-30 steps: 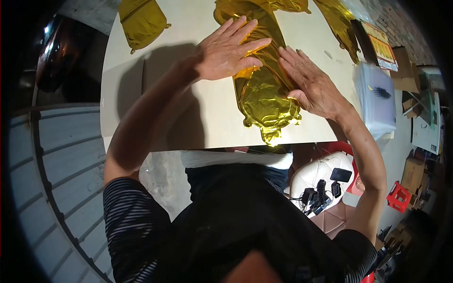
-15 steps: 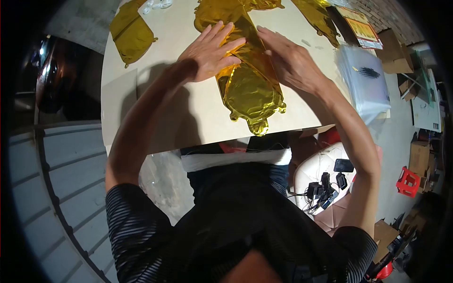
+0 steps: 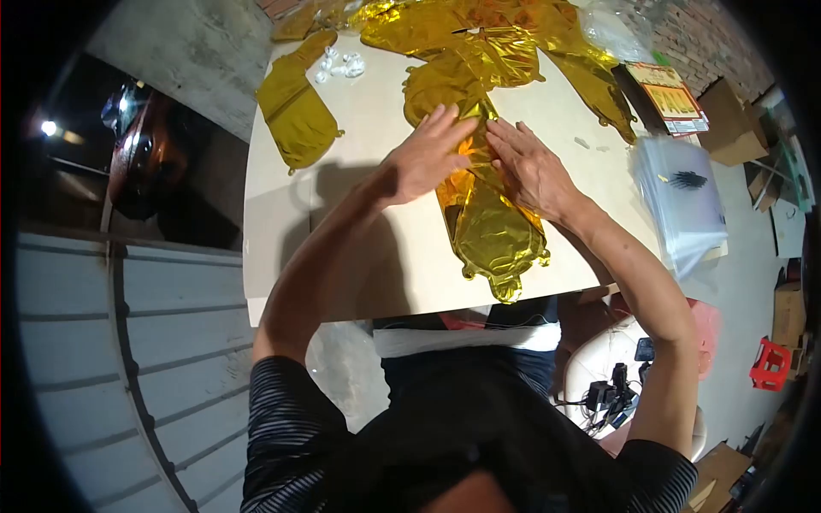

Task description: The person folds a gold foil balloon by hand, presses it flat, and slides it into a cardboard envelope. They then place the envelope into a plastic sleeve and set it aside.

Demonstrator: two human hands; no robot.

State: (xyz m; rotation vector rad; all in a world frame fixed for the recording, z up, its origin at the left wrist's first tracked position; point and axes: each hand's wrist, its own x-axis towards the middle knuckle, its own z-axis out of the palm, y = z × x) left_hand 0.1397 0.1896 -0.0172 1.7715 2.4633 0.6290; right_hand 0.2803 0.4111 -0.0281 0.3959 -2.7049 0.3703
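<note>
A flat gold foil balloon (image 3: 499, 231) lies lengthwise on the pale table (image 3: 363, 256), its rounded, tabbed end near the front edge. My left hand (image 3: 432, 154) rests on the foil's left side with its fingers spread. On the right side, my right hand (image 3: 532, 167) lies flat on the foil, fingers stretched out. The fingertips of both hands are close together but apart. Beyond them the foil widens into another rounded part (image 3: 440, 84).
Another folded gold foil piece (image 3: 295, 111) lies at the left, near small white items (image 3: 342, 64). More gold foil (image 3: 410, 32) covers the far side. Clear plastic bags (image 3: 680, 201) and a printed box (image 3: 663, 94) are at the right. A padded chair (image 3: 590, 368) holds black devices.
The view has shifted, so the table appears lower and farther right. My right hand has moved inward onto the foil, nearer my left hand.
</note>
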